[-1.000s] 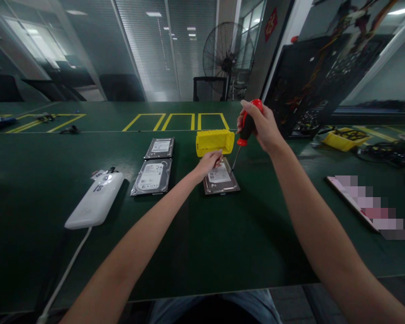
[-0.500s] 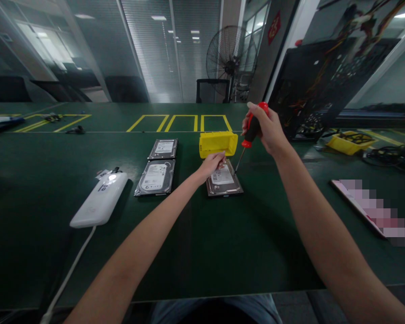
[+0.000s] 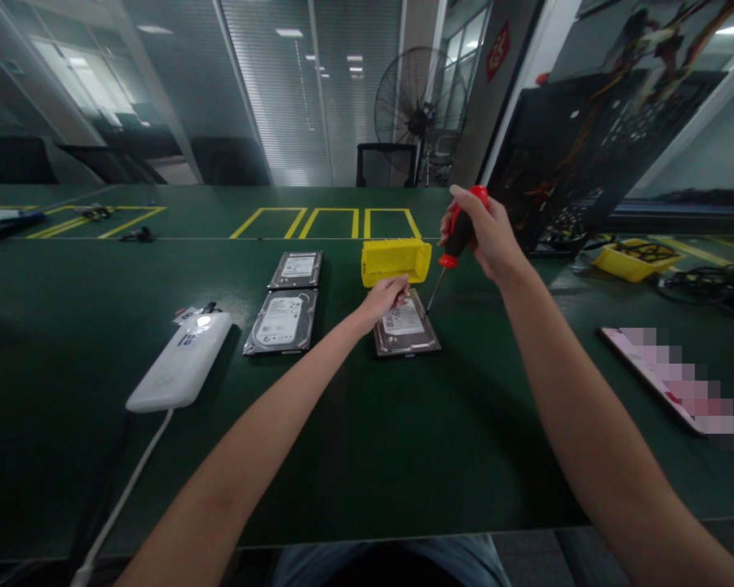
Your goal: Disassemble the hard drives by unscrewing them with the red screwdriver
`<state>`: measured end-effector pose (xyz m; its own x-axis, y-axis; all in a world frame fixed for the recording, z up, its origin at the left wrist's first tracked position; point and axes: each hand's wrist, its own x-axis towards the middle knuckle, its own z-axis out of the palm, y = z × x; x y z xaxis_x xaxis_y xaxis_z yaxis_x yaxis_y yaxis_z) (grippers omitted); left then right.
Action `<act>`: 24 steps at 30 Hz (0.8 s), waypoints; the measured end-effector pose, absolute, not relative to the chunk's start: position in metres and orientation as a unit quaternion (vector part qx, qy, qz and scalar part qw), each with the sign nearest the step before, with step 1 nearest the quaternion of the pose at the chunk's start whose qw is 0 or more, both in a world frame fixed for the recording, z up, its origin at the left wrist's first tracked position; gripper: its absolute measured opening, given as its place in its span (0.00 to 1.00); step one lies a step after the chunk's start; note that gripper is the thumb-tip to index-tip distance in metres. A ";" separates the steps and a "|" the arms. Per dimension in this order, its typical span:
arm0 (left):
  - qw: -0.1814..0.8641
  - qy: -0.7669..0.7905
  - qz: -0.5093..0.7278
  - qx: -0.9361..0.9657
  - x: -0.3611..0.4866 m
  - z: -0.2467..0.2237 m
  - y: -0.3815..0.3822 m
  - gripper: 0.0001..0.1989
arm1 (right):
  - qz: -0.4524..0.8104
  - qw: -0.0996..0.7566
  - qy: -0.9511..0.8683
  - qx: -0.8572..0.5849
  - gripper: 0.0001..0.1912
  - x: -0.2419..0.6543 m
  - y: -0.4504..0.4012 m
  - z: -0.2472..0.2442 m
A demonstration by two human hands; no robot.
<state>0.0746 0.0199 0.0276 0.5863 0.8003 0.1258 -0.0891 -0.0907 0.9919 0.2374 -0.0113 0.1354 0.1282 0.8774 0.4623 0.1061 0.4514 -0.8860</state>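
Note:
A silver hard drive (image 3: 409,330) with a white label lies flat on the green table. Over its far left part is my left hand (image 3: 384,298), fingers curled together and steadying the drive; their tips are partly hidden. My right hand (image 3: 480,232) is wrapped round the red and black handle of a screwdriver (image 3: 458,234). The screwdriver leans, its shaft pointing down and its tip touching the drive's right edge. Just behind the drive stands a yellow plastic bin (image 3: 395,262), tipped so that its opening faces me.
Left of my hands lie two more hard drives, one nearer (image 3: 280,321) and one behind (image 3: 297,269). A white power bank (image 3: 180,363) with a cable lies farther left. On the right are a pink flat object (image 3: 654,379), a yellow bin of parts (image 3: 636,259) and an open computer case (image 3: 563,163).

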 end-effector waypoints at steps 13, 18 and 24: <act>0.610 0.278 0.371 0.642 0.078 0.030 0.018 0.18 | 0.331 0.632 -0.571 -0.406 0.18 0.239 -0.011 0.133; 0.537 0.309 0.361 0.697 0.078 0.031 0.012 0.17 | 0.325 0.617 -0.584 -0.415 0.20 0.241 -0.008 0.132; 0.446 0.335 0.362 0.747 0.081 0.034 0.001 0.17 | 0.318 0.618 -0.584 -0.420 0.19 0.239 -0.011 0.132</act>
